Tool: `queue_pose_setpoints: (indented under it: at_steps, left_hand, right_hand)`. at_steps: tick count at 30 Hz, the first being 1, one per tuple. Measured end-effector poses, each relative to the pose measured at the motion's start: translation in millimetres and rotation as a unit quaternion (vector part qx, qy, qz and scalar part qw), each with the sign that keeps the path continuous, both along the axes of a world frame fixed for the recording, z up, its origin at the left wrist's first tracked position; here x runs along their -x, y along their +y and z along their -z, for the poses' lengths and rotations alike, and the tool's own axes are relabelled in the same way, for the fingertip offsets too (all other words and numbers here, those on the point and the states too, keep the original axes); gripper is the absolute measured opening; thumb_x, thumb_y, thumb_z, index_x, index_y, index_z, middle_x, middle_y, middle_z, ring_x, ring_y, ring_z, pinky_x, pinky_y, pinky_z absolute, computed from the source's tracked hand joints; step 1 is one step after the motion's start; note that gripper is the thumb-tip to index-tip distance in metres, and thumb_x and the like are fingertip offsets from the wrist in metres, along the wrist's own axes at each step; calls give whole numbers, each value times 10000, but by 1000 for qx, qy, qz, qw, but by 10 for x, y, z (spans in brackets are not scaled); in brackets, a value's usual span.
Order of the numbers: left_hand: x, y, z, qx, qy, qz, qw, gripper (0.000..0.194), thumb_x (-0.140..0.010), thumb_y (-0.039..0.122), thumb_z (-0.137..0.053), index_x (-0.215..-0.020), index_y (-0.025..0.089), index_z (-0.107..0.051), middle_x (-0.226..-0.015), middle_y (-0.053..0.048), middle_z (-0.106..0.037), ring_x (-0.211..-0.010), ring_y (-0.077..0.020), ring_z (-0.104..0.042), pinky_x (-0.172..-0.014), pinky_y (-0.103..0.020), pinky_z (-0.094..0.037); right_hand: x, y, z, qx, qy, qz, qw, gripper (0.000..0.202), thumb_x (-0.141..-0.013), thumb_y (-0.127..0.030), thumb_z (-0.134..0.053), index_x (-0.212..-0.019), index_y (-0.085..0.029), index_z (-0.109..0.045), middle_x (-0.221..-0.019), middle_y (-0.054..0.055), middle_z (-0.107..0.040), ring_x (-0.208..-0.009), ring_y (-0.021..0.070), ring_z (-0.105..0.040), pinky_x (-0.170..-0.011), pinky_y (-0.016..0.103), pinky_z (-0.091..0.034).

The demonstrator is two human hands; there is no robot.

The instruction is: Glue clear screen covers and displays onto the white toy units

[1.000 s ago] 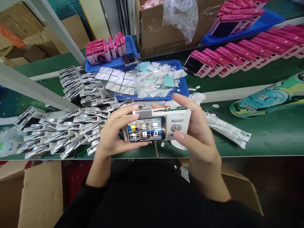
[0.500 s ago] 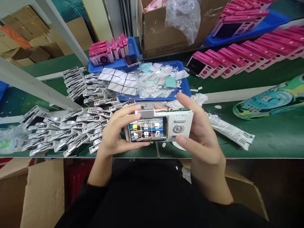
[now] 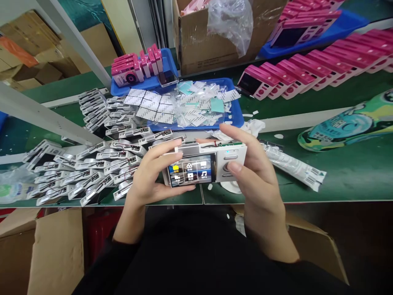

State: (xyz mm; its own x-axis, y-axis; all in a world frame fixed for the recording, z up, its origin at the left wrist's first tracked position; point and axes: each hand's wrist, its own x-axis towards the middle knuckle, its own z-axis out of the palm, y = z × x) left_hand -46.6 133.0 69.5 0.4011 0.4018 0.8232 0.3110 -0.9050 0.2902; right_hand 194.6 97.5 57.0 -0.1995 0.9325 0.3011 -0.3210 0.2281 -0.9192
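Observation:
Between my two hands is a white digital camera [image 3: 192, 169], its lit screen showing a menu of icons with a yellow one at upper left. Along its top the casing is open, with wires and a green circuit board showing. My left hand [image 3: 153, 174] grips the left end, fingers on the top edge and thumb below. Around the right end curls my right hand [image 3: 259, 176], its thumb resting on the round control button. A small blue light glows above the buttons. Several white unfinished cameras [image 3: 89, 168] lie on the bench to the left.
A blue tray [image 3: 236, 110] holds sticker sheets and plastic bits. Pink cameras stand in a blue tray [image 3: 113, 88] and in a row [image 3: 294, 78] at right. A cardboard box [image 3: 196, 45] is behind. A green can-shaped pack [image 3: 346, 123] and a white wrapper [image 3: 294, 166] lie right.
My right thumb has moved up from the lower button to the round control button. The camera is tilted slightly, its right end a little higher; the menu looks the same.

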Motion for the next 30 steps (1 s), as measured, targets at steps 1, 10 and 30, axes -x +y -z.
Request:
queue_pose_setpoints:
  at_steps: [1,10,30]
  left_hand:
    - [-10,-9,2,1,-1,-3,1000,707,-929,504,-907,-1518,218,-640,-1427,-119,-772,-1293,-248,-783,-1094,-382,-671]
    - [-31,1,41,19,-6,0,1000,699,-926,503,-908,-1507,221,-640,-1419,-124,-770,-1300,-257,-775,-1093,-392,-663]
    - [-27,33,68,19,2,-15,1000,655,-947,542,-875,-1481,248,-636,-1395,-111,-778,-1270,-260,-787,-1062,-409,-675]
  right_hand:
    - [-3,7,6,-1,2,4,1000,440,-1088,-441,-677,-1522,-444,-604,-1502,-3,-744,-1452,336,-683,-1143,582,-657]
    - [28,-21,-65,15,13,17,1000,384,-1090,-369,-684,-1463,-454,-664,-1457,-24,-772,-1365,287,-739,-1154,549,-662]
    - [-24,-13,-3,29,-15,-10,999,554,-1042,-466,-737,-1564,-457,-551,-1553,9,-713,-1462,339,-678,-1196,577,-643]
